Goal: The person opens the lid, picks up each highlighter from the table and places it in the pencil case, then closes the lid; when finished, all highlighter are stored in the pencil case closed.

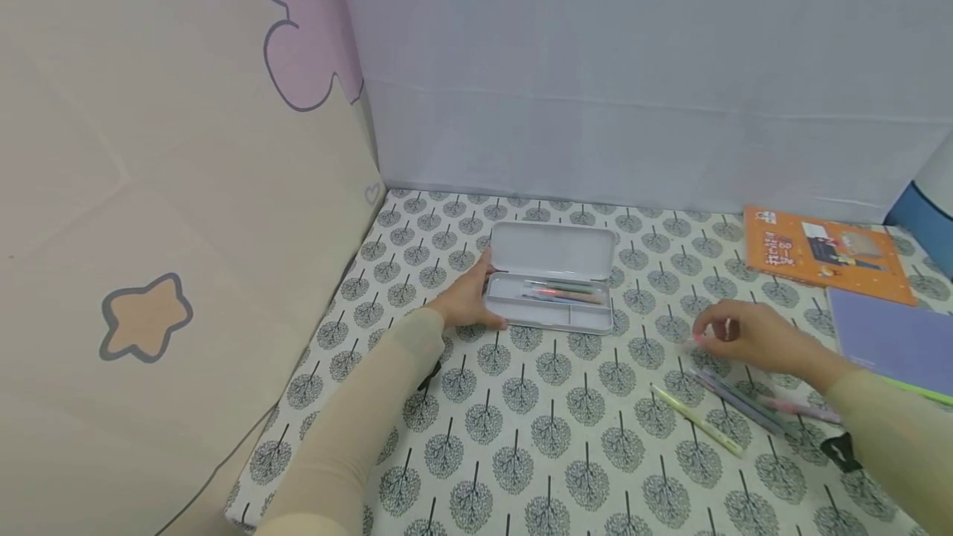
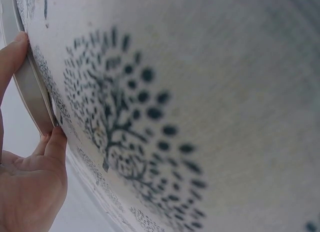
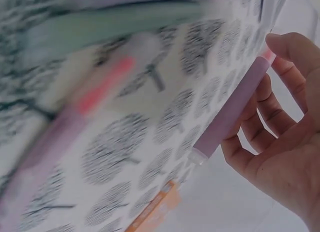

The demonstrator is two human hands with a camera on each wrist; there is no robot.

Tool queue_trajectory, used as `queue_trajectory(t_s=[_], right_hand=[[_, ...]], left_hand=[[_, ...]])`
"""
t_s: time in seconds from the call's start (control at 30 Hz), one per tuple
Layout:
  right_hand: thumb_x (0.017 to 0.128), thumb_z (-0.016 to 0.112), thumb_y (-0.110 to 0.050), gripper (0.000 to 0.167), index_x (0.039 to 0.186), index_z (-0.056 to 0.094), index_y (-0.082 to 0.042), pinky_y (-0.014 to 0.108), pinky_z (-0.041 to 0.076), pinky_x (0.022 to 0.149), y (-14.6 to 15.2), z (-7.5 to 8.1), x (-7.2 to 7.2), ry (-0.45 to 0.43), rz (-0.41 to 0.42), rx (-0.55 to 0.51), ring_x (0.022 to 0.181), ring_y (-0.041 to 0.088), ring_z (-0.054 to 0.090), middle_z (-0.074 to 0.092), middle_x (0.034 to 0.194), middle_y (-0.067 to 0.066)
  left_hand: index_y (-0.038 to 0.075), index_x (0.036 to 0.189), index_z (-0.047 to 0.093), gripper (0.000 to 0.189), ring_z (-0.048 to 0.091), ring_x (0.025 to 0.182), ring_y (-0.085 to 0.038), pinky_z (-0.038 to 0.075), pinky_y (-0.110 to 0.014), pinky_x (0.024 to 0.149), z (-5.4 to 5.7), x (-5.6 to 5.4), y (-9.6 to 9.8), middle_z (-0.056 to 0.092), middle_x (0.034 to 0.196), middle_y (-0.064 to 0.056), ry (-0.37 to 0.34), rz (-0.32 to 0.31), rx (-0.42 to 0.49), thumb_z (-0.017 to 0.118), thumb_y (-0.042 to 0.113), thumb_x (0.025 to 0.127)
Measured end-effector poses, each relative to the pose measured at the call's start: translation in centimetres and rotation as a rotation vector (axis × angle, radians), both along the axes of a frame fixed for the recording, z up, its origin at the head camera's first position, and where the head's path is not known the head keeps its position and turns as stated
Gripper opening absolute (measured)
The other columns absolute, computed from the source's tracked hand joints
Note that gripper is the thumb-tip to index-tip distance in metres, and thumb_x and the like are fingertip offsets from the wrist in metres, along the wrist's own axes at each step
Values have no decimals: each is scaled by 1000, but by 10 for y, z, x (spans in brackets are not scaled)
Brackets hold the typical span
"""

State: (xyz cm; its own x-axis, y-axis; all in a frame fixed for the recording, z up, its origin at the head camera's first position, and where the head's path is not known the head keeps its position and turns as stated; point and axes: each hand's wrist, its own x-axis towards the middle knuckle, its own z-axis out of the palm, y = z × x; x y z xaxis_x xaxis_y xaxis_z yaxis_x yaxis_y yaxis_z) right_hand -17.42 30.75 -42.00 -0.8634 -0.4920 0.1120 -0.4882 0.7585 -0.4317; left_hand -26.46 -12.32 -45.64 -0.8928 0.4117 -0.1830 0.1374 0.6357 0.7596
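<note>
An open white pencil case (image 1: 591, 318) lies on the table with its lid tipped back. Several slim pens (image 1: 562, 294) lie in its rear compartment. My left hand (image 1: 465, 298) grips the case's left end, thumb along the front edge and fingers toward the hinge; in the left wrist view the fingertips (image 2: 56, 134) press its side wall. Over the table right of the case, my right hand (image 1: 748, 336) pinches a purple-barrelled pen (image 3: 232, 107) near its pink end. Beneath that hand lie a yellow-green pen (image 1: 696, 420), darker pens (image 1: 744, 405) and a pink pen (image 1: 804, 411).
An orange book (image 1: 789, 251) lies at the back right, with a purple notebook (image 1: 893, 337) in front of it. A blue and white object (image 1: 926, 213) stands at the far right edge. Walls of cloth border the tree-print tablecloth (image 1: 521, 453) at the back and left.
</note>
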Motion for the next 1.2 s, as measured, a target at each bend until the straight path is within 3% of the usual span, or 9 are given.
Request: queue_trajectory(t_s=[0.33,0.63,0.83,1.2], right_hand=[[80,74,-7,15,90,69,-17,21,43,52,-67,11,-35,-26,90,-9,61,5,47,53,70,-9],[81,74,-12,11,90,70,-18,25,44,55,-118,17,-58,-75,85,-8,63,11,48,56,72,-4],[82,73,-13,9,89,69,-17,27,46,58,-141,18,-66,-110,78,-11,64,13,50,59,73,-1],[82,74,-16,11,92,69,-14,28,44,61,-168,11,-82,-74,68,-2,67,14,49,58,74,0]], left_hand=[[16,155,-12,145,42,136,-22,26,-39,120,-5,-3,0,43,148,-3,2,-2,-21,94,23,56],[16,155,-12,146,44,135,-23,28,-40,119,-7,-5,-1,43,149,-4,12,-2,-25,94,25,54],[16,155,-12,146,43,135,-23,27,-40,119,-6,-4,0,42,149,-4,11,-1,-22,94,24,55],[17,155,-14,145,41,137,-22,25,-38,120,-5,-3,0,42,150,-4,5,-1,-13,93,22,57]])
